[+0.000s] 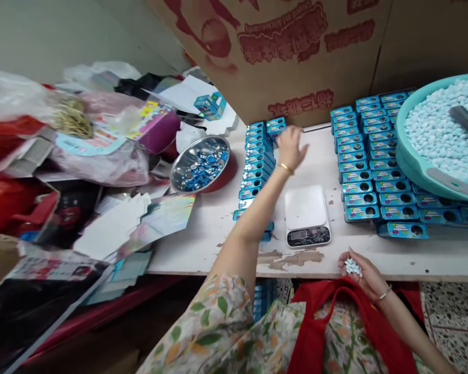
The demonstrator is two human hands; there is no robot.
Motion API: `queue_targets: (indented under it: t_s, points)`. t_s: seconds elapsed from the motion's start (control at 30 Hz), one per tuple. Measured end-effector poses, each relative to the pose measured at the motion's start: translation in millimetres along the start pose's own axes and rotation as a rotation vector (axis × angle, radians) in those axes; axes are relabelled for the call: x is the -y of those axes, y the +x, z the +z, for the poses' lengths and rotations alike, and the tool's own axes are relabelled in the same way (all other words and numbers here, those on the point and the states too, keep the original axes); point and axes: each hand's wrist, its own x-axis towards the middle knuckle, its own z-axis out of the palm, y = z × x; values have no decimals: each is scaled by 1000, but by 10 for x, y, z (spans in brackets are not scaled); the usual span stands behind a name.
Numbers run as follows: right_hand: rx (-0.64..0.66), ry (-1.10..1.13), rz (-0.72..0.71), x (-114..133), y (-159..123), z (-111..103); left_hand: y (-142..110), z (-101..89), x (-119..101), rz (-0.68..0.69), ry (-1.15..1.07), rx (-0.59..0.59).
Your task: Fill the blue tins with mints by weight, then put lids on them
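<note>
Cupping candies (353, 267) at the table (203, 244) edge is the right hand (366, 274), while the loosely spread left hand (290, 148) is by the left tins (254, 161), contact unclear; these appear partly done, the dark-holed right tins (353, 188) unfinished.

Plain pale grey-green wall (101, 36), upper left. White table (195, 249), top worn; paint flaked to brown in patches (290, 257) near front edge, middle. Big brown cardboard carton (257, 85), red print, stands along back edge, blocks view behind. Speckled floor (452, 306) with dark joint lines, past front edge, right corner. Under front edge, left: dark. Light soft, fairly even on tabletop.
</note>
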Motion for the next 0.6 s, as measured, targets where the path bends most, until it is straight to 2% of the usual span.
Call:
queue_targets:
  t_s: [0.07,0.1,0.17,0.23,0.33,0.43,0.53,0.6]
  points:
    - [-6,-14,11,10,-25,-7,422,76,536,-259,93,32]
    - [-8,-19,18,17,-40,-7,565,120,753,-291,111,34]
    - [-6,-20,29,32,-74,1,713,187,1048,-202,67,4]
    - [-1,-7,33,46,-106,16,726,179,1150,-64,-15,48]
    - [10,24,29,76,-136,37,625,-14,1036,38,-39,172]
    - [18,47,48,128,-130,30,394,-378,776,103,-8,279]
    - [45,35,77,192,-87,0,-53,-788,433,192,-5,367]
    - [57,18,88,226,-56,-16,-435,-975,146,261,25,394]
